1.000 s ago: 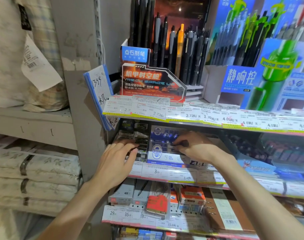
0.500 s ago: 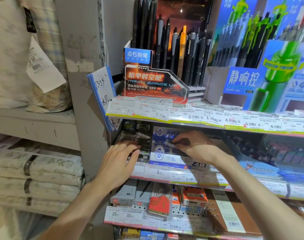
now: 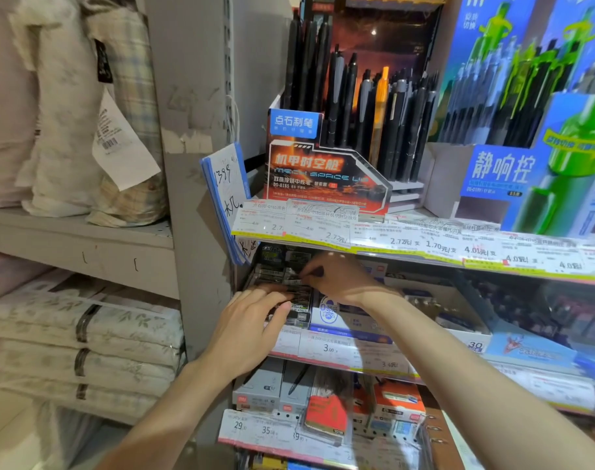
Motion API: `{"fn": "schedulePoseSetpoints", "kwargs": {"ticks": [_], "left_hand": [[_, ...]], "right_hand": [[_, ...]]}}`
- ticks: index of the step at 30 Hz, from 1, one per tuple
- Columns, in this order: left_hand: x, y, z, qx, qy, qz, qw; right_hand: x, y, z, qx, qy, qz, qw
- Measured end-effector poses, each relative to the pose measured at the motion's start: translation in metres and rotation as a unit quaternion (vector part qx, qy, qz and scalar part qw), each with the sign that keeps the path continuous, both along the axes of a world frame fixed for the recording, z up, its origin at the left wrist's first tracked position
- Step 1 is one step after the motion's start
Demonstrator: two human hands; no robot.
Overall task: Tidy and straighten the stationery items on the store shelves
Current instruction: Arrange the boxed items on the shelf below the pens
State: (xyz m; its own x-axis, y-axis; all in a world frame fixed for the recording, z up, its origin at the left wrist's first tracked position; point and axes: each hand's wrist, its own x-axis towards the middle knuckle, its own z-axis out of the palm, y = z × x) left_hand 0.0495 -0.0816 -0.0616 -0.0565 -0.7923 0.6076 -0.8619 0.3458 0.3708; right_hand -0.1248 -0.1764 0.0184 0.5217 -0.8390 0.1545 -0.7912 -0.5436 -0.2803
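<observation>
Blue tab on the orange-and-black cardboard pen display [image 3: 326, 171]: 点石制笔
Front of that display: 机甲时空舱, MECH SPACE, DS-0185
Blue cardboard pen display with green pen artwork [image 3: 513, 178]: 静响控
White handwritten card in a blue sleeve [image 3: 225, 184]: 1399, 机
Upper shelf's white-and-yellow price strip [image 3: 425, 244]: 2.7, 2.7元, 1.70元, 4.01元, 4.0元
Middle shelf's price strip [image 3: 343, 349]: 3.00, 3.40元
White box corner [image 3: 475, 346]: 30
Lower shelf's price strip [image 3: 255, 427]: 29, 35
</observation>
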Motion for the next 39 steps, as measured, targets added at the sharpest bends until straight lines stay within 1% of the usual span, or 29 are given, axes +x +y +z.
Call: {"fn": "schedulePoseSetpoints", "kwargs": {"ticks": [5, 9, 16, 20, 23, 26, 29, 31, 35, 39], "left_hand": [[0.000, 0.000, -0.001, -0.004, 0.001, 0.006, 1.000], [0.000, 0.000, 0.000, 0.000, 0.001, 0.005, 1.000], [-0.001, 0.002, 0.001, -0.003, 0.001, 0.003, 1.000], [-0.001, 0.002, 0.000, -0.011, 0.002, 0.001, 1.000], [0.000, 0.001, -0.002, -0.025, 0.006, 0.002, 1.000], [0.000, -0.002, -0.005, -0.036, 0.012, -0.003, 0.999], [0.001, -0.004, -0.006, -0.054, 0.019, -0.012, 0.998], [0.000, -0.006, -0.005, -0.077, 0.017, -0.019, 0.997], [-0.014, 0.001, -0.004, -0.106, -0.016, -0.014, 0.994], [-0.037, 0.008, -0.001, -0.128, -0.048, -0.009, 0.991]], "right_hand": [[0.002, -0.003, 0.001, 0.018, -0.007, 0.014, 1.000], [0.000, 0.001, 0.005, 0.039, 0.010, 0.032, 0.999], [-0.005, 0.003, 0.015, 0.099, -0.003, 0.025, 0.995], [-0.006, 0.008, 0.013, 0.094, -0.012, 0.019, 0.995], [-0.009, 0.013, 0.006, 0.083, -0.056, 0.020, 0.995], [-0.012, 0.020, -0.006, 0.071, -0.164, 0.006, 0.984], [-0.019, 0.029, -0.013, 0.042, -0.242, -0.036, 0.969], [-0.031, 0.036, -0.019, -0.002, -0.265, -0.072, 0.962], [-0.070, 0.060, -0.027, -0.107, -0.204, -0.106, 0.967], [-0.114, 0.084, -0.038, -0.209, -0.120, -0.141, 0.960]]}}
